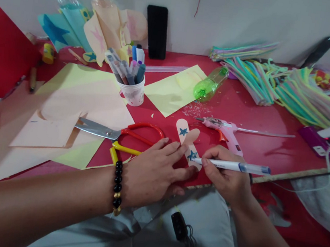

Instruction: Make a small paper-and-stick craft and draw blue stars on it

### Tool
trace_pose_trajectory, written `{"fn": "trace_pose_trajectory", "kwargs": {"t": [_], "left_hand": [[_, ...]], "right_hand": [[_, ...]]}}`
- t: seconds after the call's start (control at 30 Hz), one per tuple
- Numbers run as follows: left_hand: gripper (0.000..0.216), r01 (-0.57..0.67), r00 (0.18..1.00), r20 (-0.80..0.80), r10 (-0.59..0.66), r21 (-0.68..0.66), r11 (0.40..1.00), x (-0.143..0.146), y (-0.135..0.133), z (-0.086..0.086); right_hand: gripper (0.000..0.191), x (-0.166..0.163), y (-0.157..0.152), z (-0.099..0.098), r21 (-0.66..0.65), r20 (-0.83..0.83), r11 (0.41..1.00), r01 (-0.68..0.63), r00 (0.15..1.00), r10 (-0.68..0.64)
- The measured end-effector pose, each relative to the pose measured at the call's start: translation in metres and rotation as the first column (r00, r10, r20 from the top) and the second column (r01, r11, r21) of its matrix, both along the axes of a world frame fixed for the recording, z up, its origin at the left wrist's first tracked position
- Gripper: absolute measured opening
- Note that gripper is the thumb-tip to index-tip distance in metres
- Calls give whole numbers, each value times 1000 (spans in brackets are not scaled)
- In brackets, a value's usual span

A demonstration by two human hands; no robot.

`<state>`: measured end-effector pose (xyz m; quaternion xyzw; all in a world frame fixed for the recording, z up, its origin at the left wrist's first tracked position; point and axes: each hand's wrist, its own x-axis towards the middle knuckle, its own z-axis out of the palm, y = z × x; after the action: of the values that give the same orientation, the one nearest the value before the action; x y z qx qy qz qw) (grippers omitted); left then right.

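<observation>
My left hand (155, 175) lies flat with spread fingers on the red tabletop, and its fingertips touch a wide wooden craft stick (189, 141). The stick carries a blue star (192, 156) near its lower end, and a second blue star (183, 131) sits near its top. Overlapping pieces of stick may lie here, but I cannot tell how many. My right hand (225, 174) grips a white pen with a blue cap (238, 166), its tip on the lower star. Red-and-yellow-handled scissors (114, 134) lie just left of my left hand.
A hot glue gun (223, 128) lies right of the stick, and a cup of markers (131, 90) stands behind it. Paper sheets (64, 102), a green bottle (211, 85), a phone (156, 32) and bundled coloured strips (255, 80) cover the table. A key fob (178, 225) rests on my lap.
</observation>
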<state>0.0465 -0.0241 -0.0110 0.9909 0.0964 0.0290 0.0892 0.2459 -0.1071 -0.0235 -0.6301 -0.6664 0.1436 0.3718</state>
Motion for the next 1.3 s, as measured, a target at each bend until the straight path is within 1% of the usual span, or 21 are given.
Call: {"fn": "trace_pose_trajectory", "kwargs": {"t": [0.23, 0.43, 0.6, 0.8, 0.97, 1.07, 1.2, 1.3], "left_hand": [[47, -4, 1000, -2, 4, 6, 1000, 0, 0, -1], [49, -4, 1000, 10, 4, 9, 1000, 0, -1, -1], [49, -4, 1000, 22, 4, 9, 1000, 0, -1, -3], [50, -9, 1000, 30, 9, 10, 1000, 0, -1, -2], [49, -8, 999, 38, 7, 14, 1000, 0, -1, -2], [50, -9, 999, 32, 8, 8, 1000, 0, -1, -2], [49, -5, 1000, 17, 5, 3, 1000, 1, -1, -1], [49, -1, 1000, 22, 1, 3, 1000, 1, -1, -1]], "right_hand": [[8, 1, -3, -1, 5, 9, 999, -36, 999, 36], [9, 0, -2, -2, 3, 6, 999, 42, 999, -42], [9, -1, -1, -2, 46, -23, 994, 102, 995, -101], [7, -1, 0, -2, 35, 13, 993, 113, 993, -113], [9, -1, 1, -2, 13, -3, 997, 73, 997, -73], [8, 0, 0, -3, 26, -10, 994, 105, 994, -104], [8, 0, -1, -4, 6, -6, 997, 82, 997, -82], [8, 0, -1, -3, 13, -22, 994, 106, 994, -106]]}}
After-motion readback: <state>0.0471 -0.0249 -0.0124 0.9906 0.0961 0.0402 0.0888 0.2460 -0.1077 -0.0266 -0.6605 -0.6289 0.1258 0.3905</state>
